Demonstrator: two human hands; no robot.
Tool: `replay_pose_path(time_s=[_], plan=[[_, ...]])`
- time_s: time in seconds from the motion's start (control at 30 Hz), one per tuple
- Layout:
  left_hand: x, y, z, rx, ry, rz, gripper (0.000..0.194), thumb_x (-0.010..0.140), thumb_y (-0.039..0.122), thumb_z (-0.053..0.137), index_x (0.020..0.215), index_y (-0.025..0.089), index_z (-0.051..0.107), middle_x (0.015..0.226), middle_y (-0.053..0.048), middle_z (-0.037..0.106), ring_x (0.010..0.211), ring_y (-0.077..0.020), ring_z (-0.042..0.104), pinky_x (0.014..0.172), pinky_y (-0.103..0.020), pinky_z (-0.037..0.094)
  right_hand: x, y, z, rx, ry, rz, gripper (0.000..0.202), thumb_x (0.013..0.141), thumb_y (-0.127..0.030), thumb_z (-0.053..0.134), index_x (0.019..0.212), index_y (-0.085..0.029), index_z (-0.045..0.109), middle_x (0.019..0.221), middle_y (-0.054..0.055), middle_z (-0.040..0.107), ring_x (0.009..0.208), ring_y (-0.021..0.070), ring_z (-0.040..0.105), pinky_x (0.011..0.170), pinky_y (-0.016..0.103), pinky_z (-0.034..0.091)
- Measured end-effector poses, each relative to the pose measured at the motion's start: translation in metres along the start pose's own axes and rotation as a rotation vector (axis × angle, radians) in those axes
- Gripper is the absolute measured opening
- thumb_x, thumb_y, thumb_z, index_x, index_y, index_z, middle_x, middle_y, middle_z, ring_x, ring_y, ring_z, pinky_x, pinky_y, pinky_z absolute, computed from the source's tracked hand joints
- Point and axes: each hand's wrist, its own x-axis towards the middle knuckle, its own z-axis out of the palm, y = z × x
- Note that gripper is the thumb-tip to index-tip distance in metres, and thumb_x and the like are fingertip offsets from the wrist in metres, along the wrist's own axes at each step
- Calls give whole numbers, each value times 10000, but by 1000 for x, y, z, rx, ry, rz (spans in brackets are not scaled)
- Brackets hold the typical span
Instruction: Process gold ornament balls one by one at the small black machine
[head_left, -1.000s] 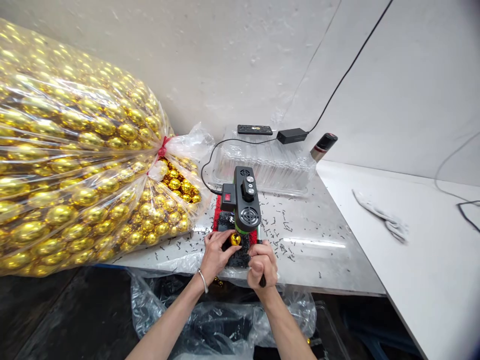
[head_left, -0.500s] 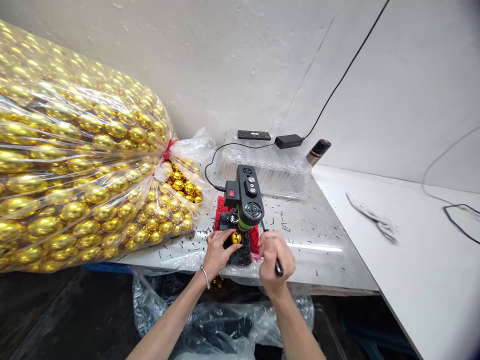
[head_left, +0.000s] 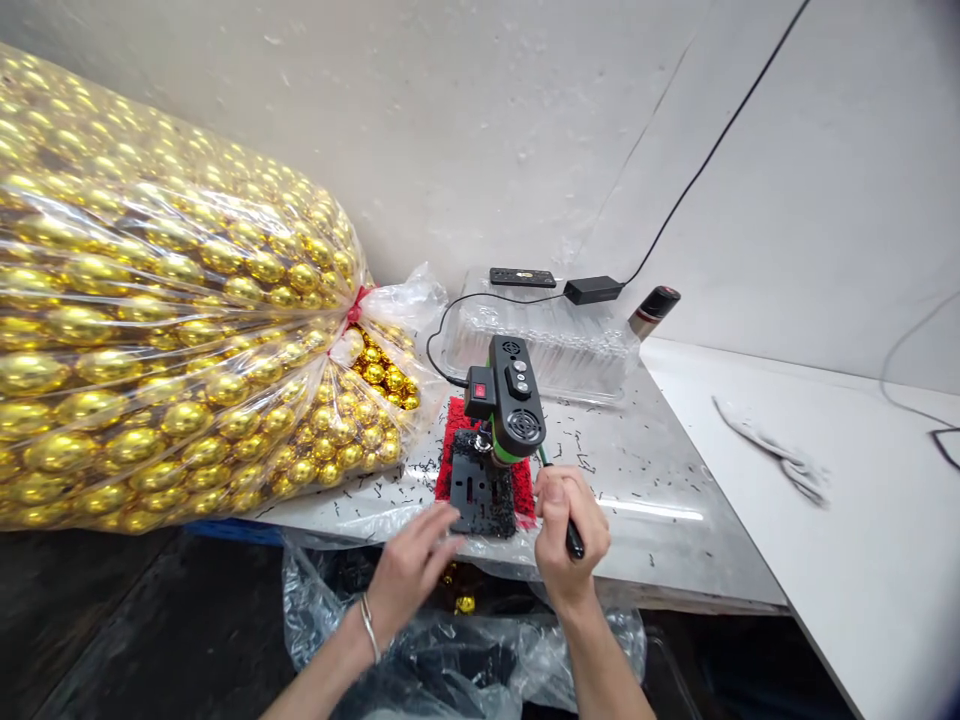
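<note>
My left hand (head_left: pixel 417 562) is beside the front edge of the machine's black base plate (head_left: pixel 474 490), fingers apart, holding nothing. A gold ball (head_left: pixel 465 604) shows below the table edge, over the dark opening of a clear plastic bag (head_left: pixel 442 655). My right hand (head_left: pixel 571 530) is wrapped round the black-handled lever (head_left: pixel 574 541) at the right of the small black and green machine (head_left: pixel 517 400). The machine stands on a red mat (head_left: pixel 456 420) strewn with black shavings.
A big clear bag of gold balls (head_left: pixel 165 350) fills the left side. Behind the machine are a clear plastic tray (head_left: pixel 577 370), a remote (head_left: pixel 522 277), a power adapter (head_left: pixel 593 290) and a dark can (head_left: pixel 655 311). A glove (head_left: pixel 772 450) lies at right.
My left hand has let go of the gold ball and moved down and left, off the base plate. My right hand still holds the lever. The view has shifted slightly.
</note>
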Motion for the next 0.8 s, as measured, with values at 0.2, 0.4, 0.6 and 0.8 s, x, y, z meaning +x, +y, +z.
replay_pose_path(time_s=[0.2, 0.4, 0.6, 0.8], plan=[[139, -63, -39, 567, 11, -304, 312, 912, 192, 406, 1068, 85, 653, 1195, -214, 595, 1139, -339, 504, 944, -500, 415, -1, 1, 1, 12, -4, -31, 229, 882, -60, 403, 708, -196, 462, 654, -3, 477, 620, 128, 475, 571, 277, 362], [192, -105, -50, 809, -484, -464, 430, 812, 99, 407, 1210, 52, 563, 1176, -255, 564, 1103, -360, 510, 901, -473, 401, -2, 0, 0, -20, -35, -34, 240, 879, -39, 391, 705, -195, 446, 663, 1, 481, 640, 124, 478, 581, 271, 369], [199, -122, -57, 671, -741, -324, 567, 712, 214, 583, 1277, 178, 554, 1303, -144, 522, 1169, -303, 504, 973, -382, 407, -4, 2, 1, -22, -27, -32, 232, 881, -50, 392, 710, -194, 457, 655, -2, 485, 638, 126, 473, 582, 271, 367], [195, -125, -41, 438, -597, -357, 459, 671, 435, 676, 1036, 157, 664, 1249, -175, 537, 1205, -362, 453, 1013, -444, 372, -6, 2, 1, -25, -30, -45, 237, 878, -52, 387, 703, -195, 458, 651, -2, 483, 632, 125, 475, 565, 265, 364]])
